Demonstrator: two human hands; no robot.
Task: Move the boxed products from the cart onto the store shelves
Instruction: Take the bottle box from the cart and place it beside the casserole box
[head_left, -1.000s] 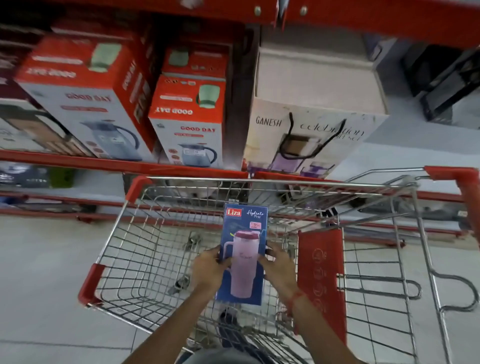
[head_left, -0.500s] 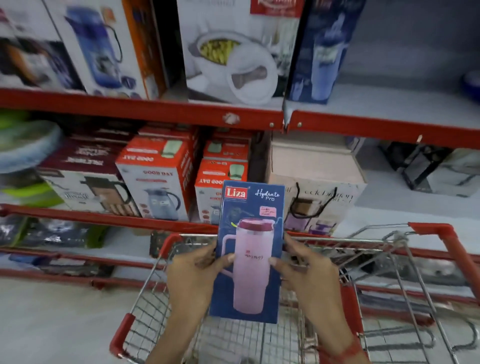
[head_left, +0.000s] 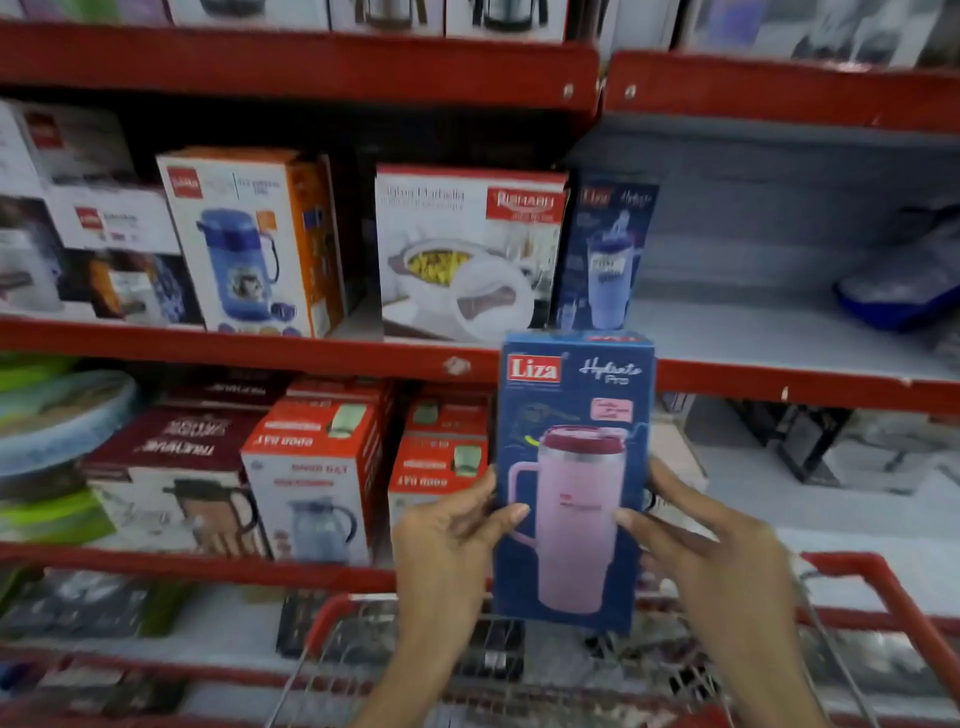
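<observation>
both hands, left (head_left: 447, 540) and right (head_left: 711, 551), clamped an upright blue cardboard tumbler box (head_left: 571, 478) before red-edged metal store shelves (head_left: 311, 353), over the red-rimmed wire cart (head_left: 883, 587).

The Liza box (head_left: 571, 467) is upright between both hands, above the cart (head_left: 883, 587). Behind it stand the shelves (head_left: 311, 353), with a matching box (head_left: 602, 249) just above.

Cart (head_left: 878, 587): basket blurred, cut off by bottom edge; top-shelf boxes (head_left: 384, 13) cut off above; Liza box (head_left: 571, 483) hides shelf rail and orange box behind; small print illegible.

Red-edged shelving (head_left: 311, 353), stocked boxes (head_left: 249, 239)
</observation>
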